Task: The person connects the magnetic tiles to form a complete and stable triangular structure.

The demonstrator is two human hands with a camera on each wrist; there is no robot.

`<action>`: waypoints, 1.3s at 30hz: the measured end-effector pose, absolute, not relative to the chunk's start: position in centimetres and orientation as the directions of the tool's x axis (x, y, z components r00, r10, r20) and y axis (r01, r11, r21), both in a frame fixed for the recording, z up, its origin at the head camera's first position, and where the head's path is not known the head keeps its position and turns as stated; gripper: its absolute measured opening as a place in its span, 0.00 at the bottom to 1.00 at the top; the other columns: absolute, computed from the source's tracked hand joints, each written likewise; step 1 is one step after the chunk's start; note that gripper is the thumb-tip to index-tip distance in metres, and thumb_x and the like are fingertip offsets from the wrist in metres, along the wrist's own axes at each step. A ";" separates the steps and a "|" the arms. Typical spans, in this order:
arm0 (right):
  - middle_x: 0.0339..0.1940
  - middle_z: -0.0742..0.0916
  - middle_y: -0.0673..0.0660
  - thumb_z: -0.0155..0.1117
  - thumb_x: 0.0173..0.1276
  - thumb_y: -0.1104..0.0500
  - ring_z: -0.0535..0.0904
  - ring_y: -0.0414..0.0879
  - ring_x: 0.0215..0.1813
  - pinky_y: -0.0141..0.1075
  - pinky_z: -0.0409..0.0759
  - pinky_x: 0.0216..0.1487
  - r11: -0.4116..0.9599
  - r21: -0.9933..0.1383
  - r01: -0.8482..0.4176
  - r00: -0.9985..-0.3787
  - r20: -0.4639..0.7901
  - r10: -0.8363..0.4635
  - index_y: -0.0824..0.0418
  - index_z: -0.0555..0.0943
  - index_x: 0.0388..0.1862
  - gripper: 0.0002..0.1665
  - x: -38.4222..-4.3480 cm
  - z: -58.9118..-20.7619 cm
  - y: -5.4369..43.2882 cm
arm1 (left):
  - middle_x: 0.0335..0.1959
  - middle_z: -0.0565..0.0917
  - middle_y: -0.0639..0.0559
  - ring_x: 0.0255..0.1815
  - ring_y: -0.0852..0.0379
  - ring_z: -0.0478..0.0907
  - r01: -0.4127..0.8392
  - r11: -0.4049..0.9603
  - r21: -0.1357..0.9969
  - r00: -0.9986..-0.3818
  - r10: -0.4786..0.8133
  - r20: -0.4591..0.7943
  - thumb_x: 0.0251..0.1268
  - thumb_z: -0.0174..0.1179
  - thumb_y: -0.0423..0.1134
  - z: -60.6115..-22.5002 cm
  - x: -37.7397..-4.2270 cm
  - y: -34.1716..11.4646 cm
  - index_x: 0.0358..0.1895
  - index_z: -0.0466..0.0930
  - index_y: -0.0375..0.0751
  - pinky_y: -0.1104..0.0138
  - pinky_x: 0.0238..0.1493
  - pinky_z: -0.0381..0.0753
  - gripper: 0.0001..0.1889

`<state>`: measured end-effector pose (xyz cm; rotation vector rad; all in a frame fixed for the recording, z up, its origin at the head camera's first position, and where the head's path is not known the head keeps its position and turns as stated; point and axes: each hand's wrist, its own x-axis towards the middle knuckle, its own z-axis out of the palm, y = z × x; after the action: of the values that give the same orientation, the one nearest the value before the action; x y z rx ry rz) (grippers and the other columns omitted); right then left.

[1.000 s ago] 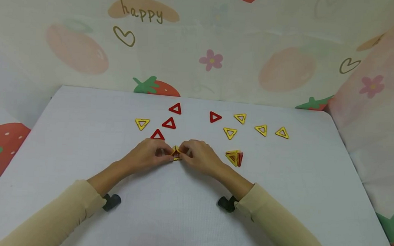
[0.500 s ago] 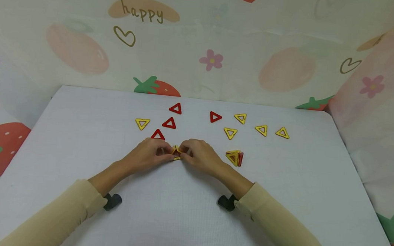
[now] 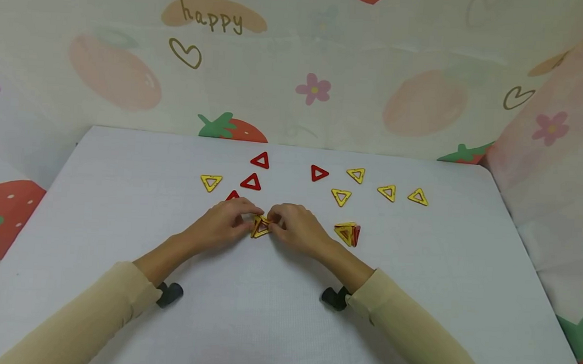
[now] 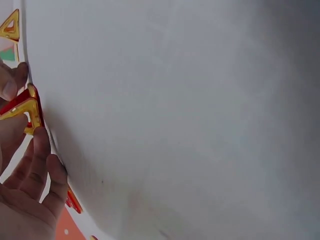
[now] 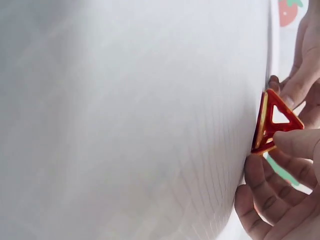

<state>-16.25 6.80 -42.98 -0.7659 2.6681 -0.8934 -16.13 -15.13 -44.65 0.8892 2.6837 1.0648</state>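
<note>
While 1 red-and-yellow pyramid (image 3: 350, 231), apparently done, sits off right, a 2nd (image 5: 286, 127) stands between the hands, likely near closing. Left hand (image 3: 226, 222) and right hand (image 3: 296, 229) each pinch it. Left over: 4 red triangles (image 3: 325, 174), 5 yellow triangles (image 3: 341, 192), loose.

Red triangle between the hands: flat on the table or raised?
Raised: in the right wrist view, the red triangle stands up from the table, the right hand touching it.

A strawberry-print backdrop (image 3: 357, 59) rises behind the white table (image 3: 264, 323).
</note>
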 end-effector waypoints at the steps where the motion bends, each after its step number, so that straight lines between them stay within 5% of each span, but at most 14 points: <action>1: 0.39 0.87 0.51 0.65 0.70 0.62 0.78 0.42 0.39 0.35 0.78 0.43 0.677 -0.617 -0.401 -0.841 -0.044 -0.539 0.61 0.85 0.44 0.07 -16.2 -43.0 6.8 | 0.50 0.84 0.50 0.41 0.57 0.78 0.471 0.583 0.662 -0.822 0.562 0.089 0.65 0.65 0.31 -44.6 -16.2 -15.1 0.57 0.82 0.39 0.65 0.43 0.80 0.17; 15: 0.43 0.86 0.53 0.64 0.71 0.60 0.79 0.45 0.44 0.37 0.79 0.48 0.715 -0.618 -0.326 -0.858 -0.124 -0.499 0.60 0.83 0.51 0.12 -17.6 -40.8 8.0 | 0.43 0.85 0.54 0.37 0.57 0.76 0.421 0.629 0.654 -0.853 0.520 0.049 0.64 0.67 0.36 -44.1 -16.2 -15.1 0.51 0.84 0.42 0.64 0.41 0.78 0.13; 27: 0.54 0.84 0.62 0.66 0.69 0.60 0.78 0.54 0.56 0.45 0.76 0.58 0.753 -0.609 -0.250 -0.865 -0.208 -0.456 0.66 0.78 0.61 0.23 -22.8 -37.2 11.5 | 0.40 0.84 0.57 0.36 0.57 0.75 0.399 0.650 0.647 -0.871 0.489 0.045 0.61 0.71 0.39 -44.4 -15.9 -15.7 0.48 0.84 0.44 0.64 0.39 0.77 0.13; 39: 0.62 0.79 0.68 0.65 0.67 0.67 0.76 0.60 0.62 0.49 0.75 0.62 0.719 -0.678 -0.152 -0.864 -0.261 -0.430 0.68 0.72 0.67 0.29 -26.6 -38.2 14.9 | 0.40 0.84 0.56 0.35 0.57 0.74 0.399 0.648 0.649 -0.869 0.493 0.042 0.62 0.70 0.39 -44.3 -15.7 -15.5 0.48 0.84 0.43 0.65 0.39 0.77 0.13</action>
<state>-26.61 14.88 -38.15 -0.4488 2.5208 -0.9444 -15.69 -15.54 -44.33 0.7420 2.7242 1.0229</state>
